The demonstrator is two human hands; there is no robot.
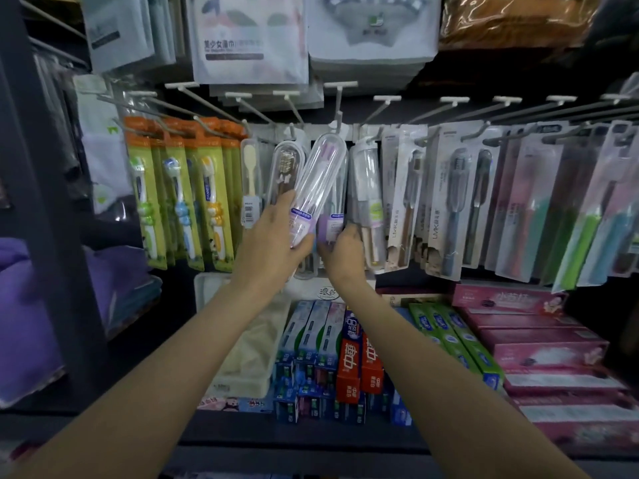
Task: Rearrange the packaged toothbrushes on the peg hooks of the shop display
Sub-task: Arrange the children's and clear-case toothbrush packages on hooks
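The head view shows a clear toothbrush case (320, 183) with a purple brush inside, leaning to one side in the middle of the shop wall. I will use this case as my marker.

What could go wrong? The top of the case is right up by a grey hook (337, 124), but I cannot tell if its hole is on the hook. If it is not, and the hand lets go, I think the case would drop onto the toothpaste boxes (349, 357) far below it. The case also leans over the brown brush case (284, 174) just to its left, so a push could knock that one and set it swinging. A hard tug could bump the packs hanging behind it too.

The left hand (273, 243) reaches up from below and holds the bottom part of the case. Its fingers are curled round it, with the thumb lying up the left side. The arm is stretched out long.

The right hand (340, 252) is just to the right of the case's bottom end. Its fingers pinch the low end of a purple pack (332, 226) hanging behind the case. That arm is stretched out too.

Orange and green brush packs (181, 188) hang well to the left of the case.
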